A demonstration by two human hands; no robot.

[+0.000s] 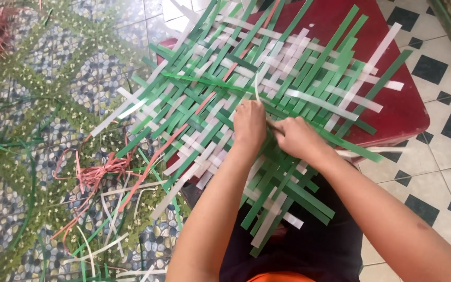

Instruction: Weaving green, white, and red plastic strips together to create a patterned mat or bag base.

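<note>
Across the middle of the view spreads a wide flat mat of woven plastic strips (225, 104), green and white with a few thin red ones, crossing in a loose diagonal lattice whose loose ends stick out on every edge. It lies partly on a low, glossy dark-red table (403, 109) with rounded corners and partly over the person's lap, which is covered in dark cloth. Under and around it is the floor: to the left a tile floor printed with grey pebbles and green leafy bands (53, 89), to the right smooth white tiles with black diamond insets (444, 172). On the pebble-patterned side lie scattered offcut strips, green, white and pale red (105, 209), some curled and tangled. At the mat's centre the left hand (249, 122) is curled into a fist, knuckles up, pressing on the weave; the right hand (294, 137), just beside it, is closed around a thin strip end that runs between them.
</note>
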